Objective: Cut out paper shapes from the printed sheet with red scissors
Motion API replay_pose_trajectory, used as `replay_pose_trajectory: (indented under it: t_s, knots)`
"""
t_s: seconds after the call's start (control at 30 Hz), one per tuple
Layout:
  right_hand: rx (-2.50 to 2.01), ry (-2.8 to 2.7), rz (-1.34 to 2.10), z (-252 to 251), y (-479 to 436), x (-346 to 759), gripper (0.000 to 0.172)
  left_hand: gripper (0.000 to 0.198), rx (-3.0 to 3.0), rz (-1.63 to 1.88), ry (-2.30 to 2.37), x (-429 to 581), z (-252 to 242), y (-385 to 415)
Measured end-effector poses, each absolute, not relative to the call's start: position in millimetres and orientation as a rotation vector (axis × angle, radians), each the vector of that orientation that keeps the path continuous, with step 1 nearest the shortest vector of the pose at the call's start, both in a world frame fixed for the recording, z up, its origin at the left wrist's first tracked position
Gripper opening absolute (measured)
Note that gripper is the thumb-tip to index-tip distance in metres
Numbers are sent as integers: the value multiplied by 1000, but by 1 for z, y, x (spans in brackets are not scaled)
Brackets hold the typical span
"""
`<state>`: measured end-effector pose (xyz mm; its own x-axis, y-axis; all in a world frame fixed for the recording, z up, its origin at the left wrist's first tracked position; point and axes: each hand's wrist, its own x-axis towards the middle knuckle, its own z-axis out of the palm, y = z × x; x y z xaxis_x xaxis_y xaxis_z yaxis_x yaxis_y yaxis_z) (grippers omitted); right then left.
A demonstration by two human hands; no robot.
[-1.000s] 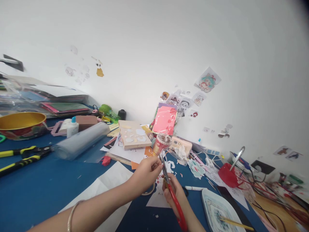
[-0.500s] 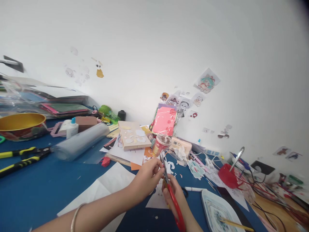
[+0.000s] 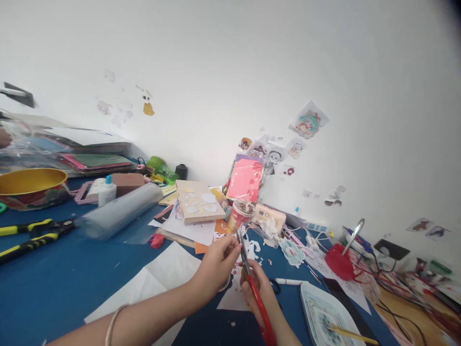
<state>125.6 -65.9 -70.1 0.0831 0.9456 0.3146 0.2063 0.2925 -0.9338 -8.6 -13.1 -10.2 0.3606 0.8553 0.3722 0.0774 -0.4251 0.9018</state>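
My right hand (image 3: 264,290) is closed around a pair of scissors with red handles (image 3: 261,307), its metal blades pointing up and away from me. Close beside the blades, my left hand (image 3: 219,259) is pinched, thumb against fingers. Whatever lies in that pinch is too small or hidden to name. Beneath both hands lies a sheet of white paper (image 3: 230,300) with small printed spots. Just beyond the scissor tips stands a red paper cup (image 3: 237,216) with bits of scrap inside.
Left of my arm lie folded white paper (image 3: 144,283), a clear plastic roll (image 3: 122,211) and yellow-black pliers (image 3: 39,235). A cardboard block (image 3: 198,202) bears paper cutouts. On the right sit a white tray (image 3: 313,307) with a brush and a red container (image 3: 340,262). Part of a hand (image 3: 4,138) shows far left.
The scissor blades have swung slightly to the left, and my left hand has shifted a little. Part of a hand has appeared at the far left edge.
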Motion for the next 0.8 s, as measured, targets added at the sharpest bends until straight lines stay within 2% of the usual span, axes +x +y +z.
replay_pose_trajectory:
  t_s: [0.3, 0.8]
  knots:
    - [-1051, -1414, 911, -61, -69, 129, 51, 19, 1869, 1120, 785, -14, -3, -11]
    - [-1122, -1386, 899, -61, -69, 128, 50, 19, 1869, 1118, 788, -12, -6, -10]
